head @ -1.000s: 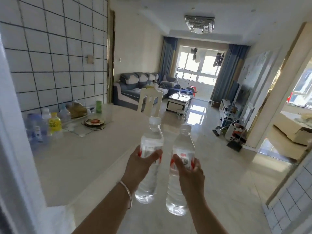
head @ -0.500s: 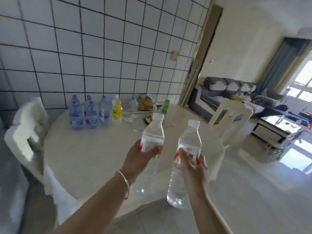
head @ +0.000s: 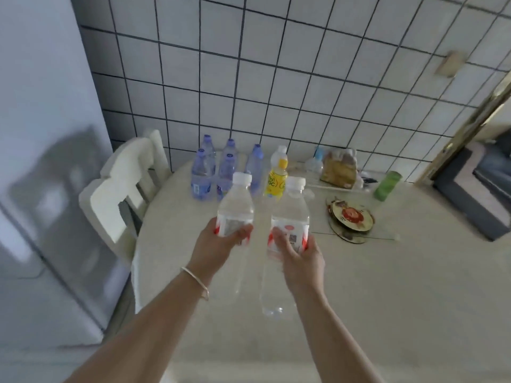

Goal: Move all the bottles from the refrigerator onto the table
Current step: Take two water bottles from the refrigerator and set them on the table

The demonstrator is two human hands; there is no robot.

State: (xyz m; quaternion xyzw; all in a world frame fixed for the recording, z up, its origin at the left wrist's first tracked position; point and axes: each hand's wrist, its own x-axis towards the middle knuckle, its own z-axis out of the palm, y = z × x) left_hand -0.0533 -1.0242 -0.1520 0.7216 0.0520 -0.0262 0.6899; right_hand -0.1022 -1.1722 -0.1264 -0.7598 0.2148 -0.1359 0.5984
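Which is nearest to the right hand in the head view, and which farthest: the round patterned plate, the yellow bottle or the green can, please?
From the right hand:
1. Round patterned plate, just right of it on the table.
2. Yellow bottle, ahead, beside the blue bottles.
3. Green can, far right, near the tiled wall.

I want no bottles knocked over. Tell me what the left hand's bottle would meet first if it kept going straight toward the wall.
Probably the blue bottles standing just beyond the clear bottle in the left hand. The gap between them is unclear from this one view.
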